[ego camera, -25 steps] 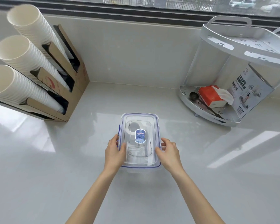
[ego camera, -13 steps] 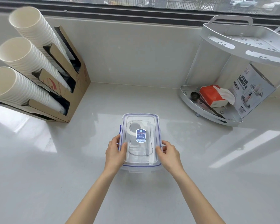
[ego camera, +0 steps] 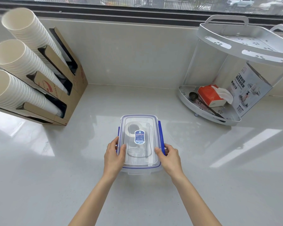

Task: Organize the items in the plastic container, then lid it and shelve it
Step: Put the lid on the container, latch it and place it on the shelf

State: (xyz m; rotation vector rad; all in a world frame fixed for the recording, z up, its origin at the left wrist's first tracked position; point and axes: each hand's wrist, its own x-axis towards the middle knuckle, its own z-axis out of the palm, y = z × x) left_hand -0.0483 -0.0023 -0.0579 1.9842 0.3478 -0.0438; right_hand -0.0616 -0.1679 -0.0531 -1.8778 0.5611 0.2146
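The left hand [ego camera: 113,156] grips the left long side of the clear plastic container [ego camera: 140,168], its thumb lying on the lid [ego camera: 138,119] and its fingers [ego camera: 113,141] curled over the blue side latch [ego camera: 118,133]. The right hand [ego camera: 170,159] grasps the opposite long side the same way, thumb tip on the lid's edge, fingers wrapped around the near end of the right blue latch [ego camera: 160,134], which stands out from the wall. The lid sits on the container, blue seal line showing all round its rim.

In the middle of the lid is a blue-and-white oval sticker [ego camera: 139,137]; its print is too small to read. Through the clear plastic the contents are hazy: a white ring shape with a dark centre near the far end and some pale strips, nothing that can be named.

The container stands on the pale grey worktop [ego camera: 55,168], near the middle, closer to the near edge than to the back wall. At the far-left corner a brown cardboard cup dispenser [ego camera: 75,88] holds three slanted stacks of white paper cups [ego camera: 18,62]; red printing on its flaps is partly covered and unreadable. At the far-right corner stands a white two-tier corner rack [ego camera: 235,46], cut off by the frame's right edge. Its lower tier carries a dark scoop [ego camera: 193,95], an orange tissue pack [ego camera: 209,95] with a tissue pulled out, and a printed box [ego camera: 250,90] whose text is too small to read.
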